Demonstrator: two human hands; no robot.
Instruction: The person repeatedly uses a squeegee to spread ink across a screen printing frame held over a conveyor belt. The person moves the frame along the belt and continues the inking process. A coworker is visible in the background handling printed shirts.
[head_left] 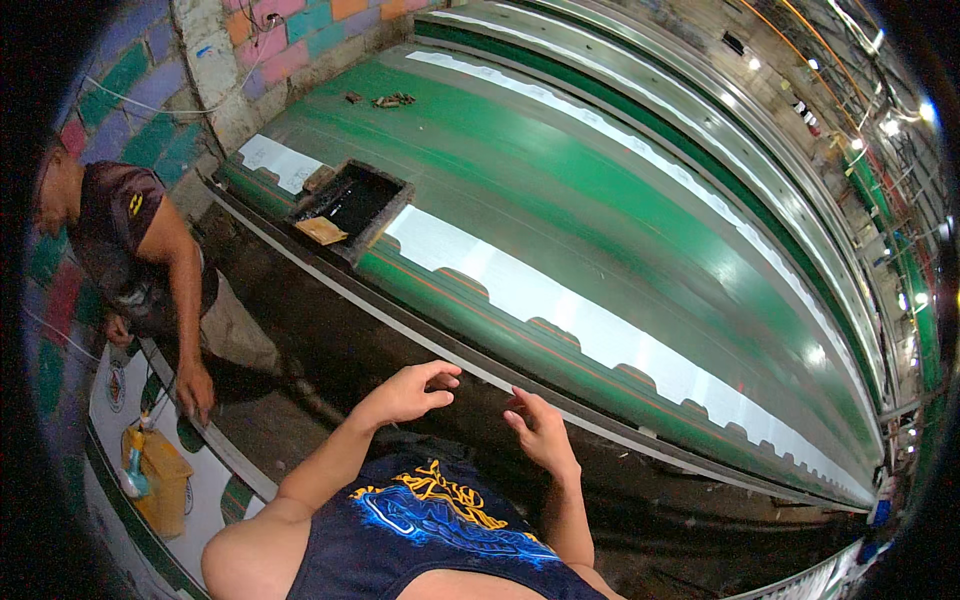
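My left hand (408, 392) hovers in front of my chest, fingers bent and thumb apart, with nothing in it. Level with it, my right hand (540, 428) is also open and holds nothing. Both are nearest the pale metal rail (480, 372) along the near side of a long green printing table (620, 240); I cannot tell whether the right fingertips touch it. White strips with scalloped dark edges (560, 310) run along the table. A black tray (345, 215) of dark liquid sits on its near left part, a tan piece of card or scraper (320, 231) at its edge.
At my left a person (130, 240) leans over another table (200, 540), which bears a yellow container (160, 485) and a clear bottle (135, 465). Small dark lumps (393, 100) lie at the green table's far left. A painted block wall (140, 90) stands behind.
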